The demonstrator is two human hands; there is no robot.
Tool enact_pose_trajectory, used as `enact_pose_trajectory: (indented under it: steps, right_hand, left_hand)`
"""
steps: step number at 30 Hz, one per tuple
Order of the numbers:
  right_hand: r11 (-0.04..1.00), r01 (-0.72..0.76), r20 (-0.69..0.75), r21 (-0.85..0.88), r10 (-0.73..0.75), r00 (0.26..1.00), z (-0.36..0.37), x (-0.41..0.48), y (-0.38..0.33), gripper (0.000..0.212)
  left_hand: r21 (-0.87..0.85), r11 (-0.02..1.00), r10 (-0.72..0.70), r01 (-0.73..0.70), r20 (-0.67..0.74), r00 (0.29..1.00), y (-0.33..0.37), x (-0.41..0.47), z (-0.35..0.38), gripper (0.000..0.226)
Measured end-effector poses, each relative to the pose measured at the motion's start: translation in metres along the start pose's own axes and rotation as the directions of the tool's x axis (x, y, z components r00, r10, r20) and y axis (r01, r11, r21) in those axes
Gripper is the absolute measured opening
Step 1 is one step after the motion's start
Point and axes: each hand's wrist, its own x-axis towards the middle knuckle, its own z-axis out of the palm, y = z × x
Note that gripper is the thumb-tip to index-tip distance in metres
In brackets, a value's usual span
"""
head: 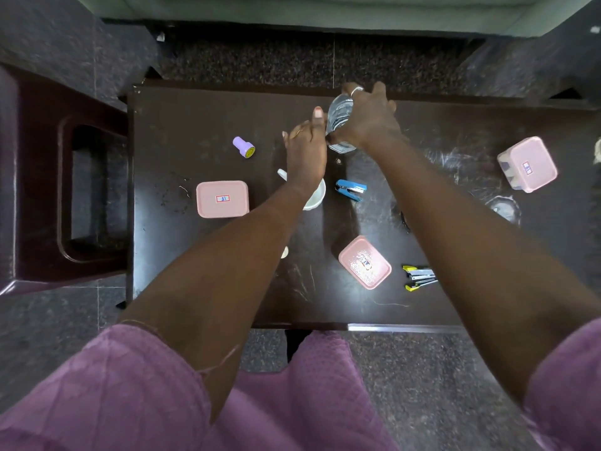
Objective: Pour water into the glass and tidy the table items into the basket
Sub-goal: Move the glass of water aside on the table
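Note:
A clear plastic water bottle (339, 116) stands tilted near the far edge of the dark table (201, 271). My right hand (366, 120) is wrapped around it from the right. My left hand (305, 144) lies against the bottle's left side, thumb raised and fingers curled; I cannot tell whether it grips. A white cup (318, 197) sits under my left wrist, partly hidden. A clear round thing (502, 209), perhaps a glass, stands at the right. No basket is in view.
On the table lie a purple stamp (244, 147), three pink boxes (222, 199) (365, 262) (527, 164), a blue stapler (351, 189), a yellow-black stapler (419, 277) and a small white piece (284, 252). A dark chair (65, 190) stands at the table's left.

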Motion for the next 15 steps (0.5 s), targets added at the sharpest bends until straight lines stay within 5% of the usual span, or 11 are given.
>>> enact_pose_trajectory:
  steps: [6,9,15]
  right_hand:
    - [0.997,-0.033,-0.112,-0.076,0.025,0.993,-0.001,-0.015,-0.028,0.071]
    - [0.990,0.067,-0.212,-0.128,-0.093,0.973,0.010,-0.029,-0.065,0.052]
    - [0.937,0.338,-0.140,-0.091,-0.348,0.927,0.055,-0.060,-0.172,0.034]
  left_hand:
    - [-0.220,0.975,0.021,-0.034,-0.061,0.998,0.003,-0.014,-0.026,0.042]
    - [-0.273,0.960,0.015,-0.053,-0.141,0.990,-0.002,-0.018,-0.057,0.040]
    - [-0.306,0.941,0.008,-0.140,-0.395,0.919,-0.024,-0.013,-0.162,0.036]
